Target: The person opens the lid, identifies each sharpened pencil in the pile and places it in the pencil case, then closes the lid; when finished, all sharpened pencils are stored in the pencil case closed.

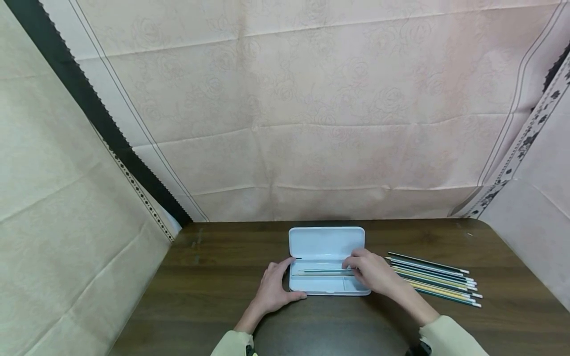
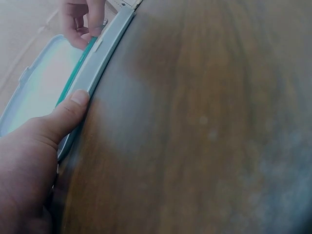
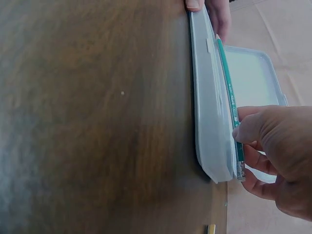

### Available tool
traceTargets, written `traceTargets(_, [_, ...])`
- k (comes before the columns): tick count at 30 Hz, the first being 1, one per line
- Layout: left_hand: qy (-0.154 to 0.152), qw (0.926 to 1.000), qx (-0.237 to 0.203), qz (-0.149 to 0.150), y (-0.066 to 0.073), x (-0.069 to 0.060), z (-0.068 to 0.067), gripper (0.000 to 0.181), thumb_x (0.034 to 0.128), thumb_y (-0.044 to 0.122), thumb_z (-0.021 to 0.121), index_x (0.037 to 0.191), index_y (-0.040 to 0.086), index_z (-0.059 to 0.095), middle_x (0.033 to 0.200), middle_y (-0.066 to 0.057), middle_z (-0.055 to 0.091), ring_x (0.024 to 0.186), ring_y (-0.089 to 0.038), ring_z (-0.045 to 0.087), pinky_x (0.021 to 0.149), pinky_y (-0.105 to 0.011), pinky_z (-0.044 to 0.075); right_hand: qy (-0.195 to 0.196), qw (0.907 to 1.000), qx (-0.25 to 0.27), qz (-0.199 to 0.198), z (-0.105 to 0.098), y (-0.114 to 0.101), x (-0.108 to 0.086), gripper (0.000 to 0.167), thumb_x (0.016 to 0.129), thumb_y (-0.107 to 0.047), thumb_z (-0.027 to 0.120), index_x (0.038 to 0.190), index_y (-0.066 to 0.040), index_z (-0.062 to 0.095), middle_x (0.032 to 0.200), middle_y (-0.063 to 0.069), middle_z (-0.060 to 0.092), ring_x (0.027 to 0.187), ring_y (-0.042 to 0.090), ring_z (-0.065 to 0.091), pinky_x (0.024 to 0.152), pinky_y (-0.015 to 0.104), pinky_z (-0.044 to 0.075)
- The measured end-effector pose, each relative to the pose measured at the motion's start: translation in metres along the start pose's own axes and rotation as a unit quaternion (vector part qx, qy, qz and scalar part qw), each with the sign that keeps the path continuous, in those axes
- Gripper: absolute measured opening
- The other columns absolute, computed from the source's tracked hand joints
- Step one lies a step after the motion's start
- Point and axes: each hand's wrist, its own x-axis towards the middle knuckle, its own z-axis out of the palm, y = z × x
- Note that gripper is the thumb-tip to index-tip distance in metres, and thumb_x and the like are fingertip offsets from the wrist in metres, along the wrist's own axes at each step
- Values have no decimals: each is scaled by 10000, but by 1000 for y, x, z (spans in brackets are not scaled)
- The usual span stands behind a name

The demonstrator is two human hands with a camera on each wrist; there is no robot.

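A light blue pencil case (image 1: 327,242) lies with its lid raised on the wooden table. The right hand (image 1: 371,272) pinches a green pencil (image 3: 228,83) near its eraser end, over the case's back compartment. In the right wrist view the right hand (image 3: 285,151) has thumb and fingers on the pencil, whose sharpened tip points toward the other hand. The left hand (image 1: 272,289) grips the left end of the case, thumb at its front edge; in the left wrist view that thumb of the left hand (image 2: 36,151) presses the case's edge (image 2: 105,51).
To the right of the case lies a row of several pencils (image 1: 436,279), green, yellow and white-ended, on the wooden table (image 1: 213,296). Pale patterned cloth (image 1: 311,123) hangs behind the table and at both sides.
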Motion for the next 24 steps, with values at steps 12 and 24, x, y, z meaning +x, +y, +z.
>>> traceTargets(12, [12, 10000, -24, 43, -2, -1, 1, 932, 727, 585, 839, 1479, 174, 474, 1359, -15, 579, 1027, -179, 444, 838, -398, 395, -204, 9996, 126, -140, 7, -7, 11, 222, 814, 44, 775, 958, -126, 774, 835, -28, 594, 711, 111, 484, 630, 263, 480])
traceTargets(24, [28, 10000, -26, 58, -2, 0, 1, 932, 723, 584, 843, 1477, 179, 475, 1357, -5, 581, 1024, -173, 443, 844, -395, 395, -314, 9994, 135, -77, 11, -7, 16, 202, 825, 33, 776, 937, -135, 772, 817, -51, 575, 719, 112, 474, 630, 272, 465])
